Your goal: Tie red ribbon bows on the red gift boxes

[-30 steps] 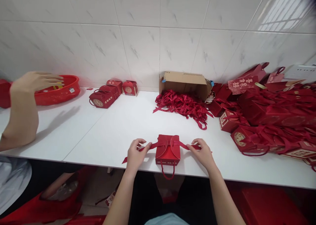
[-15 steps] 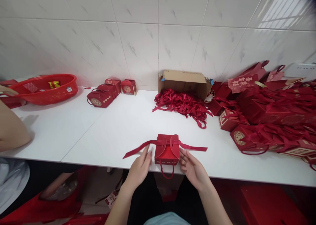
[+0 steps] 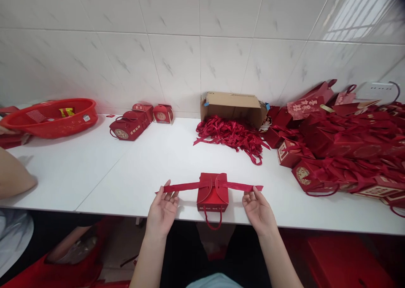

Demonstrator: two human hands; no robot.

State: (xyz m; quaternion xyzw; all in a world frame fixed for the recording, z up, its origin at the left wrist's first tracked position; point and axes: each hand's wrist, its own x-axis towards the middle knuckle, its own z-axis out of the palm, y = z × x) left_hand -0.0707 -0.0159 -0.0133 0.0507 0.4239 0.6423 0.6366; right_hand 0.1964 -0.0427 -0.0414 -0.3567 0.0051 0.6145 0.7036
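Note:
A small red gift box (image 3: 213, 195) with rounded top flaps stands at the front edge of the white table, its cord handle drooping over the edge. A red ribbon (image 3: 186, 187) passes through the slots in the flaps, its two ends stretched out sideways. My left hand (image 3: 163, 212), palm up, pinches the left ribbon end between thumb and fingers. Near the tip of the other end, my right hand (image 3: 258, 210) grips the ribbon in the same way. Neither hand touches the box.
A heap of red ribbons (image 3: 230, 134) spills from a cardboard box (image 3: 232, 100) by the tiled wall. Many tied red boxes (image 3: 344, 153) are piled at right. More red boxes (image 3: 134, 121) and a red plastic basin (image 3: 60, 125) stand at left, beside another person's arm (image 3: 14, 174).
Both hands have left the sides of the box and moved outward to take hold of the ribbon ends. The ribbon is now pulled straighter. The box stays in place.

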